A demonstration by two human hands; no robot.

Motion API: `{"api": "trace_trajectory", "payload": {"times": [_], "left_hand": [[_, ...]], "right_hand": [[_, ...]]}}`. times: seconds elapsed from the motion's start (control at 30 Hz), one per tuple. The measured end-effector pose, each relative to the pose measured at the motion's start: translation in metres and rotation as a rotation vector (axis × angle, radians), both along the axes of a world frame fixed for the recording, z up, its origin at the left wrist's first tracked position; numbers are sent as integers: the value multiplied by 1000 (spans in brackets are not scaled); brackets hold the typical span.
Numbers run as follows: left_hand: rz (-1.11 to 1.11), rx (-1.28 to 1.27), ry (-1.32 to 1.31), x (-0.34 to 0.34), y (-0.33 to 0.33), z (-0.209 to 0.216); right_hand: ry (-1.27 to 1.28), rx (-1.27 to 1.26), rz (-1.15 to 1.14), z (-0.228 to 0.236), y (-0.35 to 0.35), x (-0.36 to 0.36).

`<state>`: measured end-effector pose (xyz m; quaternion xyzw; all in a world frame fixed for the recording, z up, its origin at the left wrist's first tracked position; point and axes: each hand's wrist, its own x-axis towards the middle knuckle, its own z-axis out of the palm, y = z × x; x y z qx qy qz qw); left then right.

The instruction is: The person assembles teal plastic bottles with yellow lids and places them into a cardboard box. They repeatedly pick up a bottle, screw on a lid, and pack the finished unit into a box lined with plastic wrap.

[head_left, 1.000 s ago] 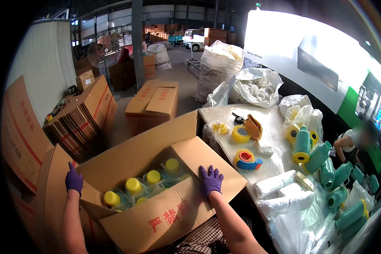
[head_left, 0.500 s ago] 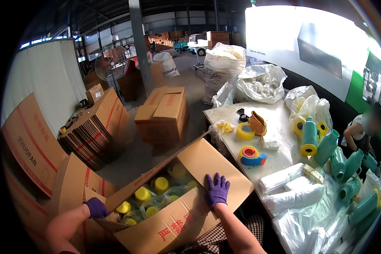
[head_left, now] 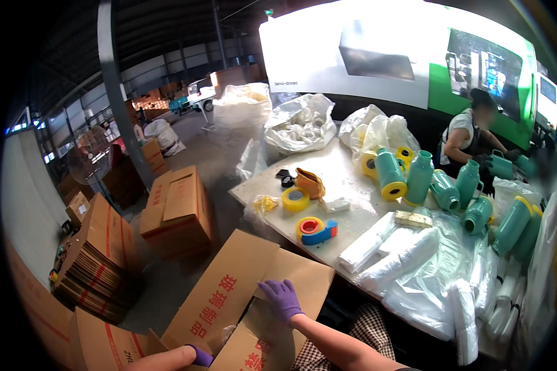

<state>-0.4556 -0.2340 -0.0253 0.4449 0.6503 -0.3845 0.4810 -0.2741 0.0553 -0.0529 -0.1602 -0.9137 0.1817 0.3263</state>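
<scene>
Below me stands a brown cardboard box (head_left: 269, 331) with red printing. Its long far flap (head_left: 220, 294) lies folded inward, and a narrow dark gap with a bit of clear plastic shows beside the near flap. My right hand (head_left: 281, 301), in a purple glove, rests open on the right end of the box, fingers spread near where the flaps meet. At the left end, my left hand (head_left: 202, 355), also purple-gloved, is by the near flap; its fingers are hidden. Whatever lies inside the box is almost wholly covered.
To the right, a white table (head_left: 272, 229) holds a blue tape dispenser (head_left: 319, 233), a yellow tape roll (head_left: 295, 198), plastic bags (head_left: 399, 256) and several green flask bodies (head_left: 419, 177). A closed carton (head_left: 176, 210) and flattened cartons (head_left: 99, 256) stand left. A co-worker (head_left: 467, 133) sits far right.
The far flap has come down over the yellow-capped contents, hiding them. My left hand has moved nearer the box's front. My view has swung right.
</scene>
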Motion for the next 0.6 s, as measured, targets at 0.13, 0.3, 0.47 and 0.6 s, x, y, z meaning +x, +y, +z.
{"api": "trace_trajectory", "payload": {"times": [0.13, 0.3, 0.47, 0.6], "left_hand": [[59, 151, 54, -5, 17, 23], [341, 879, -84, 12, 21, 107], [246, 2037, 345, -12, -53, 124], [17, 1716, 1147, -2, -106, 112]], "right_hand": [[-14, 45, -25, -5, 1, -11], [-94, 45, -31, -6, 11, -19], [-47, 93, -41, -16, 17, -21], [-67, 121, -64, -18, 17, -38]]}}
